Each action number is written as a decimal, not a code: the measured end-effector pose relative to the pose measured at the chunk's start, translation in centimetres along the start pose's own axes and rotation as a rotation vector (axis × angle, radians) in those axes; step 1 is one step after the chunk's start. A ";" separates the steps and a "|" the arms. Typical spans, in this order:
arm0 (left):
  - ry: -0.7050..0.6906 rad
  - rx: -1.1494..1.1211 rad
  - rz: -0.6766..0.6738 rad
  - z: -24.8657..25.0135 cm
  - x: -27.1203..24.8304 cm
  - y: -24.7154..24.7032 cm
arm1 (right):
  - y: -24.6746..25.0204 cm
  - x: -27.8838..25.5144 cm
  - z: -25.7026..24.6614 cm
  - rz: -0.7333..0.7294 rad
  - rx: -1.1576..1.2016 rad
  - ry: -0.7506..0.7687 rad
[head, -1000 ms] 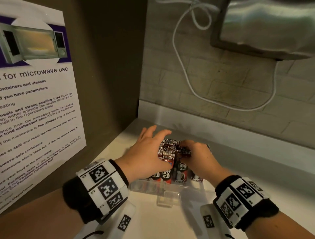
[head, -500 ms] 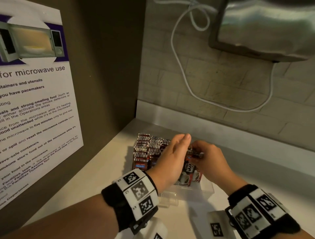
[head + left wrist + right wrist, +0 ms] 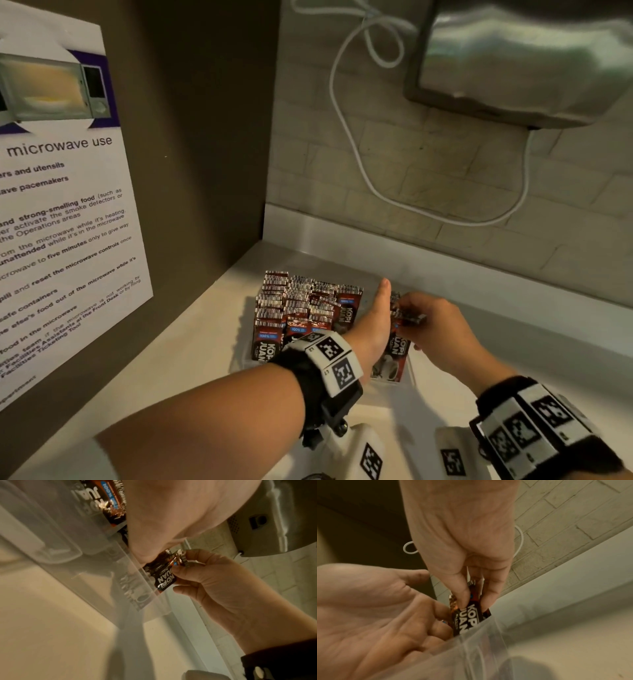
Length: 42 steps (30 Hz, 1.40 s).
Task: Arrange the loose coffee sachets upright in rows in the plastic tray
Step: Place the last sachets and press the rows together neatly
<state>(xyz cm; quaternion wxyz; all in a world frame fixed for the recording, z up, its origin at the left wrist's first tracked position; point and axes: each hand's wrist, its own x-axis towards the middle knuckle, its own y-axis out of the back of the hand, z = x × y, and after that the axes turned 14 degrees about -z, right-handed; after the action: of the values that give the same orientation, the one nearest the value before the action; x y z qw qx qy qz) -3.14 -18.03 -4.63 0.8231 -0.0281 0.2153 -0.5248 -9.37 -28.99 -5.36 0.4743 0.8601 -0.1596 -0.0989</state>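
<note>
A clear plastic tray (image 3: pixel 409 377) sits on the counter near the back corner, packed with rows of upright red-brown coffee sachets (image 3: pixel 301 308). My left hand (image 3: pixel 375 318) stands edge-on inside the tray with straight fingers, flat against the right side of the standing rows. My right hand (image 3: pixel 416 320) pinches a few sachets (image 3: pixel 467 616) between thumb and fingers at the tray's right end, beside the left palm. In the left wrist view these held sachets (image 3: pixel 165 578) stand partly inside the tray wall (image 3: pixel 96 550).
The brown side wall with a microwave poster (image 3: pixel 61 212) stands close on the left. A brick wall with a white cable (image 3: pixel 346 137) runs behind, and a steel appliance (image 3: pixel 524 65) hangs above right. Pale countertop (image 3: pixel 191 342) lies around the tray.
My left hand has swung from lying over the sachet tops to standing edge-on against the rows, uncovering them. My right hand has shifted right with its sachets.
</note>
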 end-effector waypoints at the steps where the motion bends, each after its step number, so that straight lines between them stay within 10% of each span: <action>1: -0.003 -0.027 0.009 -0.1 0.2 0.1 | -0.2 0.1 -0.1 0.008 -0.027 0.013; 13: 0.040 -0.045 -0.030 -1.2 2.5 0.5 | -1.9 -0.1 0.9 0.105 0.079 -0.147; 21: 0.066 -0.152 0.009 -2.3 4.5 0.3 | -3.0 -0.2 1.9 -0.314 0.157 -0.281; 42: 0.013 -0.115 0.057 -1.9 3.3 0.3 | -5.0 1.9 3.6 -0.180 0.125 -0.271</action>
<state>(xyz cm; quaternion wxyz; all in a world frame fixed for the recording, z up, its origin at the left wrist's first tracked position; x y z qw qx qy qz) -2.42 -20.41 -7.53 0.8333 -0.0658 0.2509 -0.4882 -7.87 -29.96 -11.54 0.3832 0.8775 -0.1502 -0.2460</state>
